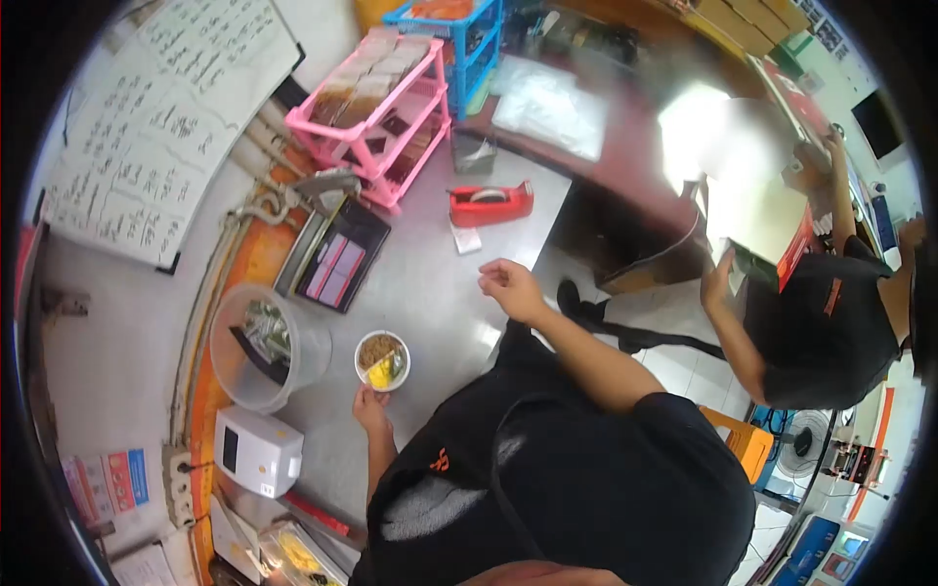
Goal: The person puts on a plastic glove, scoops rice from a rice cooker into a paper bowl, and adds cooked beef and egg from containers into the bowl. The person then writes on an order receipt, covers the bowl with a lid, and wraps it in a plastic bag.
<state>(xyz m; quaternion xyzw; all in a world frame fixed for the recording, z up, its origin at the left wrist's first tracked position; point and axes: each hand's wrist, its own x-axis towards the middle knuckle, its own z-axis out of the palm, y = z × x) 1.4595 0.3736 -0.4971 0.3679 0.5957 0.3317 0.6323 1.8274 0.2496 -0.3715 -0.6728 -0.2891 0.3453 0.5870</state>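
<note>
A round white bowl (362, 379) holds brown minced food, a yellow portion and a green portion. My left hand (370, 408) grips its near rim with thumb and fingers. My right hand (512, 290) is raised over the steel counter (430, 283), its fingers curled together. Whatever lies between those fingertips, if anything, is too small to make out. Beyond that hand stands a red tape dispenser (491, 203), with a small white paper piece (466, 239) beside it.
Left of the bowl are a clear plastic tub (227, 366), a dark tablet (342, 256) and a white label printer (258, 451). A pink rack (371, 146) and blue rack (469, 59) stand at the back. On the right, a co-worker (821, 332) holds an open box (767, 230).
</note>
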